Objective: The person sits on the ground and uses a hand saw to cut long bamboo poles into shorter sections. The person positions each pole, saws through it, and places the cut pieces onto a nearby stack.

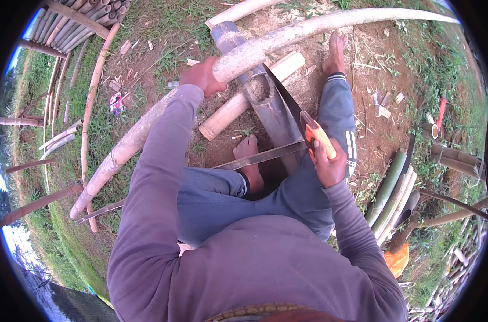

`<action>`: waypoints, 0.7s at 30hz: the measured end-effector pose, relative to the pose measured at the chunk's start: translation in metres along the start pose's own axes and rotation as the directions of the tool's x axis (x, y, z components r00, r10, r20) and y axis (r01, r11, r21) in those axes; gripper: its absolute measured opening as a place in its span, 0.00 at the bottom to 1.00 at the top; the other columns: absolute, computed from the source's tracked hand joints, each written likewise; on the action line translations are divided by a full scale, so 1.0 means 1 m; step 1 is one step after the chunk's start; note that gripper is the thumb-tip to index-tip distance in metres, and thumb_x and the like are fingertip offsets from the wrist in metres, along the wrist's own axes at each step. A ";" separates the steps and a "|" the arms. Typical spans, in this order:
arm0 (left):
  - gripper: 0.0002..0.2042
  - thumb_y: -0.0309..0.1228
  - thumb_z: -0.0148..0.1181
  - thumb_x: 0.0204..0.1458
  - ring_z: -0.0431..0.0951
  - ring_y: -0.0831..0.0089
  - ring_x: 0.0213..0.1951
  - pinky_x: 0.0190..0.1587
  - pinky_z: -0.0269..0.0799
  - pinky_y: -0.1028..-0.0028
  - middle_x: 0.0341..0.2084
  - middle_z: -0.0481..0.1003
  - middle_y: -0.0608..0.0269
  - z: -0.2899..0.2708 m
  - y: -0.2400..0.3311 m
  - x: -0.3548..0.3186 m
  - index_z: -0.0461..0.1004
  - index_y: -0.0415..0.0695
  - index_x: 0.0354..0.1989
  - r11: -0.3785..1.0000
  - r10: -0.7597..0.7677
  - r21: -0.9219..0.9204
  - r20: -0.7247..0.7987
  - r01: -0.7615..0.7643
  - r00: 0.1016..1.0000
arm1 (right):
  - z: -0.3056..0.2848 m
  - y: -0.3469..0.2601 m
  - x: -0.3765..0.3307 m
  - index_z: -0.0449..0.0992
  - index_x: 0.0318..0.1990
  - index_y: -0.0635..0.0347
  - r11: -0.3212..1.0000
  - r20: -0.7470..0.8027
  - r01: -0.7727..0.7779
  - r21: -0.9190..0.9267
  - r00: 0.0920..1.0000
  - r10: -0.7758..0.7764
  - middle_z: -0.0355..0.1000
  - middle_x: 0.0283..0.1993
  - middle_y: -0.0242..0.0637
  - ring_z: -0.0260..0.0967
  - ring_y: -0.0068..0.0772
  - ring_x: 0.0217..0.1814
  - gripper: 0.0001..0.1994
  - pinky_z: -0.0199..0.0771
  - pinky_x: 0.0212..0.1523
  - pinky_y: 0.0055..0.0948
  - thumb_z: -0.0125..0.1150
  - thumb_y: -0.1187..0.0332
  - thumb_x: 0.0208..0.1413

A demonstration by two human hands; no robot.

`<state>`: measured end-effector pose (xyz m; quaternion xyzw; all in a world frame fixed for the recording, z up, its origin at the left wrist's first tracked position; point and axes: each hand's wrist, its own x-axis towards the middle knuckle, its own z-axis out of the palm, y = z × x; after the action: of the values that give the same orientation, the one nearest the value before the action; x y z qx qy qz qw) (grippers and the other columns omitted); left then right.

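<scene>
**Pale bamboo pole [308, 33] in the left hand [202, 77], orange-handled saw [312, 129] in the right hand [330, 165]**

The pole is long and round, its dull cream skin mottled with grey, and it runs from the lower left to the upper right, bowed by the lens. It crosses above a thick grey tube [276, 115], smooth-walled, with a rough-edged opening cut in its upper side. The left fingers are curled closed around the pole, just beside this crossing.

The right fingers are wrapped tight around the saw's moulded grip. Its dark, thin, tapering blade slants up toward the pole, the tip hidden there; I cannot tell whether the teeth touch it. A short bamboo cylinder [225, 115], pale and fairly smooth, lies crosswise at the tube, and a flat strip [265, 155] spans it nearer the person.

Underfoot, reddish-brown soil [381, 142] carries pale sawdust, splintery chips and tufts of grass. Bare feet stand on either side of the tube, below soft blue trousers [338, 107] with white stripes. To the right lies a glossy green bamboo length [386, 189] beside paler ones, near a crumpled orange sheet [397, 261]. Slender round poles [74, 24] are stacked at upper left.
</scene>
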<state>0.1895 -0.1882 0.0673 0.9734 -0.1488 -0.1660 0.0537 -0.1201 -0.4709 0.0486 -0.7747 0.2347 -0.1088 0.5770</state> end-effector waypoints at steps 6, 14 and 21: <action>0.48 0.53 0.79 0.41 0.84 0.48 0.55 0.60 0.79 0.54 0.54 0.84 0.49 -0.003 0.003 0.001 0.66 0.51 0.73 0.998 0.040 -0.046 -0.023 -0.041 0.999 | -0.029 -0.023 -0.017 0.80 0.45 0.66 0.960 -0.144 0.084 0.266 0.988 -0.047 0.73 0.26 0.30 0.68 0.16 0.23 0.13 0.67 0.25 0.23 0.64 0.62 0.72; 0.35 0.60 0.70 0.53 0.80 0.50 0.60 0.71 0.63 0.52 0.55 0.83 0.53 0.032 -0.038 -0.019 0.75 0.55 0.67 0.947 -0.146 -0.321 -0.457 -0.010 0.877 | -0.145 0.066 0.042 0.79 0.48 0.63 0.608 -0.263 0.036 -0.793 0.880 -0.395 0.80 0.40 0.50 0.82 0.53 0.41 0.19 0.78 0.42 0.50 0.68 0.54 0.66; 0.33 0.61 0.66 0.56 0.69 0.58 0.71 0.78 0.48 0.49 0.66 0.76 0.56 0.057 -0.074 -0.063 0.77 0.55 0.65 0.911 -0.264 -0.411 -0.548 0.019 0.793 | -0.206 0.243 0.050 0.79 0.64 0.61 0.528 -0.273 -0.401 -0.749 0.912 0.305 0.79 0.58 0.66 0.78 0.65 0.61 0.37 0.74 0.61 0.58 0.45 0.35 0.71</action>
<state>0.1336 -0.1014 0.0216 0.9543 -0.0140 0.1169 0.2746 -0.2245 -0.7231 -0.1219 -0.8773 0.4409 0.0836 0.1704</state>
